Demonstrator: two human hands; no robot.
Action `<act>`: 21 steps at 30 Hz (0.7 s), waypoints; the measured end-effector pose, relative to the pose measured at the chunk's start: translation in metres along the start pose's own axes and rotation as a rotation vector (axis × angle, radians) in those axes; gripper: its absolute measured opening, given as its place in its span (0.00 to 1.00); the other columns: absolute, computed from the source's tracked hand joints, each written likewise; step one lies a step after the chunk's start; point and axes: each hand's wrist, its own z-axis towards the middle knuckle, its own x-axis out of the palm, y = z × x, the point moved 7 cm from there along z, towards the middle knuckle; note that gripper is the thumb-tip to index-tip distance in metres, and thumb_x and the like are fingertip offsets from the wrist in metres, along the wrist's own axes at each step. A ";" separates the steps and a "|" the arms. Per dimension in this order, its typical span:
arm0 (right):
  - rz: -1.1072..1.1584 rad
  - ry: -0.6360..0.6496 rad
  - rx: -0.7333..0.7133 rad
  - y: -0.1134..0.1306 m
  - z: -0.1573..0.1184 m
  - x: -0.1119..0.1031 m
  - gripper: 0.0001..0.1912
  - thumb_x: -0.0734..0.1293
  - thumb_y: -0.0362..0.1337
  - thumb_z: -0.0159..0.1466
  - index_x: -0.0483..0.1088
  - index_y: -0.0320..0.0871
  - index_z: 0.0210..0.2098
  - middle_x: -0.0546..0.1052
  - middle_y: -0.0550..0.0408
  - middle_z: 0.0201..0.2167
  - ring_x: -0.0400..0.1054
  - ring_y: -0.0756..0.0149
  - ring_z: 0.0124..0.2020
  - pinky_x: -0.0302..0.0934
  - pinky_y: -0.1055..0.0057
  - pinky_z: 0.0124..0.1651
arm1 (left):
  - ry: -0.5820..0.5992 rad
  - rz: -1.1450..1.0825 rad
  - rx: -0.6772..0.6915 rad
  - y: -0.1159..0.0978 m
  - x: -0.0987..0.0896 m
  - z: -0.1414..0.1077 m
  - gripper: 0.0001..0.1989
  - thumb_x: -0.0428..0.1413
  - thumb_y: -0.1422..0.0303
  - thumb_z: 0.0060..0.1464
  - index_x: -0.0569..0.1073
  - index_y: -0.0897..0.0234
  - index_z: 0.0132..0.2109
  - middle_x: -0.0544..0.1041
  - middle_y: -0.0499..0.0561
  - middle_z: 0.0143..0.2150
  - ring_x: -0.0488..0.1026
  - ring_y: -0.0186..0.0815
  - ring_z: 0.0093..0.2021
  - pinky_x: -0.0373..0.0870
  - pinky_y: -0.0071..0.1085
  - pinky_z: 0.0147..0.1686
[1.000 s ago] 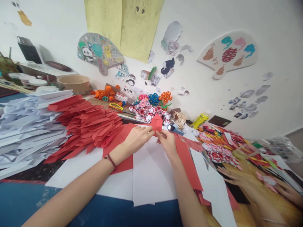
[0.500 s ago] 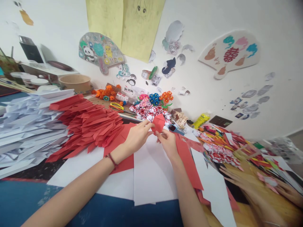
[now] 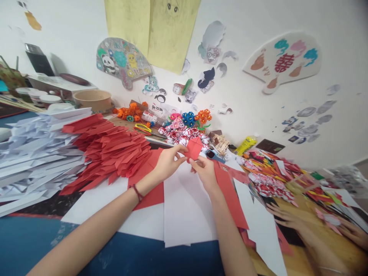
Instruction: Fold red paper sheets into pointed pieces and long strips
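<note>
A small folded piece of red paper (image 3: 194, 148) is held up between both hands, over the white sheets (image 3: 186, 207) on the table. My left hand (image 3: 171, 161) pinches its lower left edge between thumb and fingers. At its bottom corner, my right hand (image 3: 204, 168) grips it with thumb and fingertips. Crease lines show on the paper's upper part. Flat red sheets (image 3: 149, 197) lie under my left wrist, and more red sheets (image 3: 230, 195) lie beside my right forearm.
Piles of folded red strips (image 3: 115, 149) and folded white strips (image 3: 43, 153) stand at left. Red-and-white paper flowers (image 3: 184, 135) and a blue watch (image 3: 214, 156) lie behind my hands. At right, a co-worker's hands (image 3: 293, 218) are near a pink paper flower (image 3: 330, 220).
My left fingers have slid down slightly along the red paper's left edge, showing more of its face. The right hand keeps its grip. The view has shifted slightly.
</note>
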 end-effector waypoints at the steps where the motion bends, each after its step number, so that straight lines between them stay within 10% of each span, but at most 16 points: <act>1: 0.002 0.005 0.001 0.000 0.000 0.000 0.15 0.69 0.47 0.58 0.75 0.40 0.34 0.72 0.58 0.20 0.64 0.70 0.20 0.57 0.73 0.25 | -0.001 -0.007 -0.001 -0.001 0.000 0.000 0.10 0.56 0.70 0.54 0.72 0.60 0.45 0.78 0.47 0.44 0.73 0.29 0.33 0.68 0.25 0.35; 21: -0.003 0.030 0.023 0.003 -0.003 0.004 0.16 0.69 0.48 0.57 0.75 0.40 0.34 0.75 0.55 0.24 0.65 0.70 0.22 0.58 0.73 0.26 | -0.046 0.047 -0.028 -0.001 -0.001 -0.003 0.14 0.55 0.75 0.52 0.72 0.59 0.46 0.78 0.46 0.44 0.72 0.29 0.30 0.67 0.26 0.34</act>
